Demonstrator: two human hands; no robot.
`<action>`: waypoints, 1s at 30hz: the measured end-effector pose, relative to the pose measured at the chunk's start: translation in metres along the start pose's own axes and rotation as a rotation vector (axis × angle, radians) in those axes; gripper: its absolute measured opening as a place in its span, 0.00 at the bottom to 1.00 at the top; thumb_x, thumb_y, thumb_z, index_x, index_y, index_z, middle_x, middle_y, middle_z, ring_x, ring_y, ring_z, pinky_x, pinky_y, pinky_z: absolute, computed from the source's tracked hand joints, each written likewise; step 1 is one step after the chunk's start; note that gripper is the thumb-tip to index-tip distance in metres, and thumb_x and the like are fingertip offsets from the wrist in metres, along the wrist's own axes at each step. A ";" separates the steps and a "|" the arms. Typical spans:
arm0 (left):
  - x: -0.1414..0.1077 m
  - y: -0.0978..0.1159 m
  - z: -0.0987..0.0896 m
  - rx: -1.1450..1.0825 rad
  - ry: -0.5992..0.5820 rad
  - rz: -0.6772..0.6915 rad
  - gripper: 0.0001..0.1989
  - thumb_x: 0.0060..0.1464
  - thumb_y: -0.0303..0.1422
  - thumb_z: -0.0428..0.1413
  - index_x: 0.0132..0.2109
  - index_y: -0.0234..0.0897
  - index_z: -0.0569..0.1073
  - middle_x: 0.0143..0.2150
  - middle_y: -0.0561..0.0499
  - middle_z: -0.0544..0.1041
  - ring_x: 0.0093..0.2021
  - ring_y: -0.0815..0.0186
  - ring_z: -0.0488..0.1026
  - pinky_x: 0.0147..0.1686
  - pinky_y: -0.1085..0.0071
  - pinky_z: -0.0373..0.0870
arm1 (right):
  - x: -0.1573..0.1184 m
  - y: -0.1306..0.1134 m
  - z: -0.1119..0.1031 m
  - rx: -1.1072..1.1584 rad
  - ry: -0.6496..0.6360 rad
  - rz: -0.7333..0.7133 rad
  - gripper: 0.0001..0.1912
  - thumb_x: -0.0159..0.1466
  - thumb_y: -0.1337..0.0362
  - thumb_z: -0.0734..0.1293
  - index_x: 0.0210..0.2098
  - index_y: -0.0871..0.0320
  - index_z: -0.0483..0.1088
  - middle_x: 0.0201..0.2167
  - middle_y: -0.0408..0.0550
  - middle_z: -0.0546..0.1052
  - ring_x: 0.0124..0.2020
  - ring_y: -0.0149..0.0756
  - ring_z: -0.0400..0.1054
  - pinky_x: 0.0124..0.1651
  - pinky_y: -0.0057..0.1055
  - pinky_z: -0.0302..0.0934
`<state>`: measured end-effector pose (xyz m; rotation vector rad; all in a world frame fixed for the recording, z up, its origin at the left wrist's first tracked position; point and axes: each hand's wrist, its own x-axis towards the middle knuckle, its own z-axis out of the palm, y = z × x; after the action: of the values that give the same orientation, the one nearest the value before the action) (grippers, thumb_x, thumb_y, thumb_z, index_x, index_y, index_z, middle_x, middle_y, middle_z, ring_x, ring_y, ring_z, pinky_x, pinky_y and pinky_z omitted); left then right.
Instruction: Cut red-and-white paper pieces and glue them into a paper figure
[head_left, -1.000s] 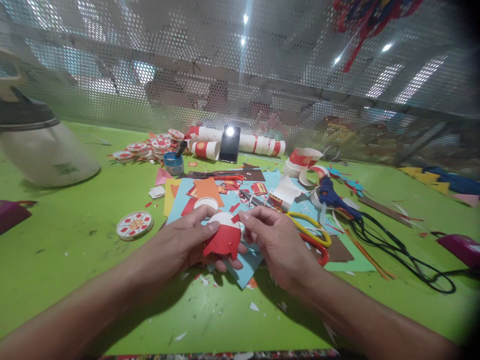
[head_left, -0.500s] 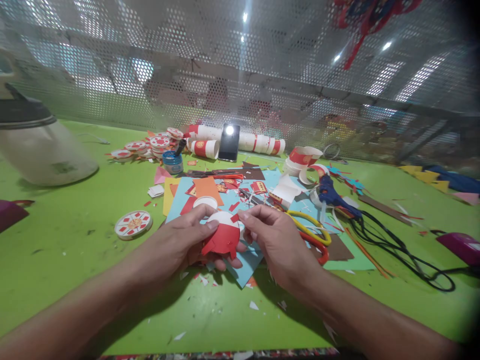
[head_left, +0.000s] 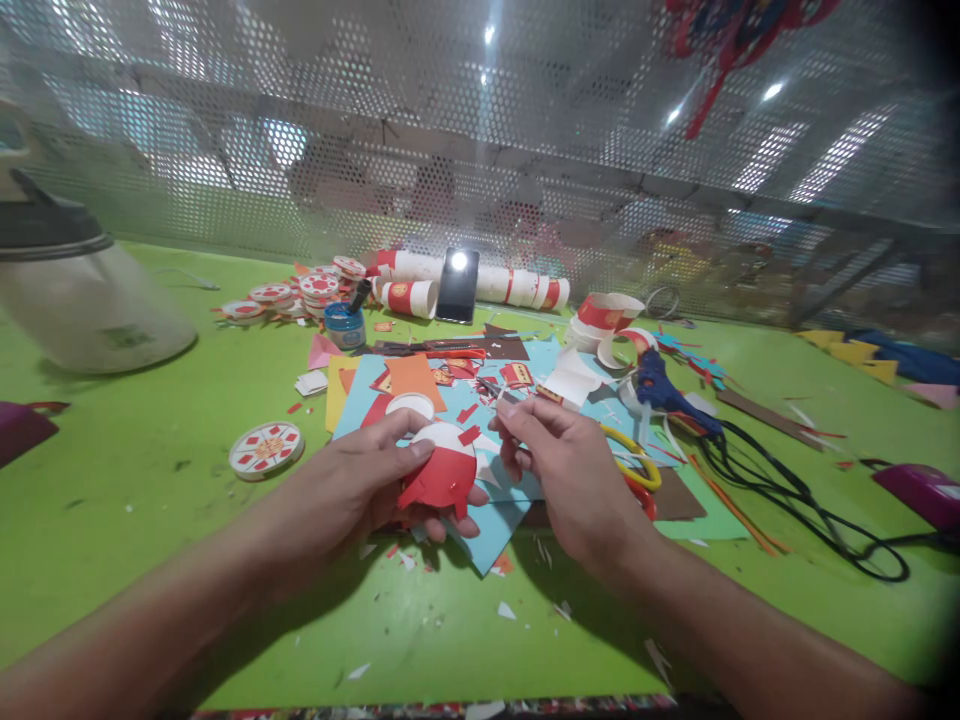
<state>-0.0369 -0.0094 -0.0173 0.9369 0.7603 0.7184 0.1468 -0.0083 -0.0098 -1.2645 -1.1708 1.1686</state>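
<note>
My left hand (head_left: 375, 475) is closed on a red and white paper piece (head_left: 442, 477), thumb on top and fingers beneath. Small red tabs stick out at the piece's upper right and lower edge. To its right, my right hand (head_left: 566, 465) has its thumb and index finger pinched together near the tips of some scissors (head_left: 491, 388); what lies between the fingers is too small to tell. Yellow and red scissor handles (head_left: 634, 455) show partly behind that hand. Blue paper (head_left: 491, 530) and red scraps lie below and behind the hands.
A decorated round disc (head_left: 267, 449) lies left, with a pile of similar discs (head_left: 320, 284) behind. A blue jar (head_left: 345, 325), a phone (head_left: 458, 285), paper cups (head_left: 600, 318) and a blue glue gun (head_left: 664, 385) with a black cable stand or lie farther back. A large jug (head_left: 90, 300) is at far left.
My right hand has moved away from the paper piece, to the right and slightly up, leaving a red tab at its upper edge. The piece in my left hand has shifted slightly left.
</note>
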 end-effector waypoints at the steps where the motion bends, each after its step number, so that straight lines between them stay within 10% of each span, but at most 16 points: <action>1: 0.000 0.000 0.000 0.000 -0.001 -0.005 0.12 0.61 0.32 0.51 0.50 0.36 0.61 0.34 0.41 0.81 0.30 0.61 0.79 0.30 0.69 0.71 | 0.001 -0.002 -0.001 -0.011 -0.010 -0.011 0.13 0.61 0.59 0.67 0.22 0.57 0.68 0.17 0.37 0.64 0.20 0.27 0.55 0.24 0.27 0.48; 8: 0.001 -0.002 0.000 0.052 -0.042 -0.018 0.15 0.62 0.33 0.50 0.54 0.35 0.60 0.33 0.42 0.80 0.30 0.59 0.78 0.29 0.68 0.70 | -0.001 -0.005 -0.003 -0.093 -0.327 -0.008 0.10 0.61 0.60 0.67 0.26 0.57 0.69 0.21 0.38 0.69 0.24 0.30 0.64 0.29 0.30 0.57; 30: 0.000 -0.002 -0.002 0.058 -0.050 -0.015 0.18 0.61 0.33 0.49 0.56 0.34 0.57 0.33 0.39 0.79 0.30 0.57 0.77 0.27 0.66 0.69 | -0.006 0.003 0.002 -0.008 -0.290 0.036 0.13 0.61 0.58 0.67 0.25 0.59 0.69 0.19 0.39 0.69 0.20 0.28 0.63 0.25 0.29 0.55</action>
<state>-0.0380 -0.0090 -0.0198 0.9973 0.7465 0.6601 0.1445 -0.0141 -0.0128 -1.1521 -1.3680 1.4094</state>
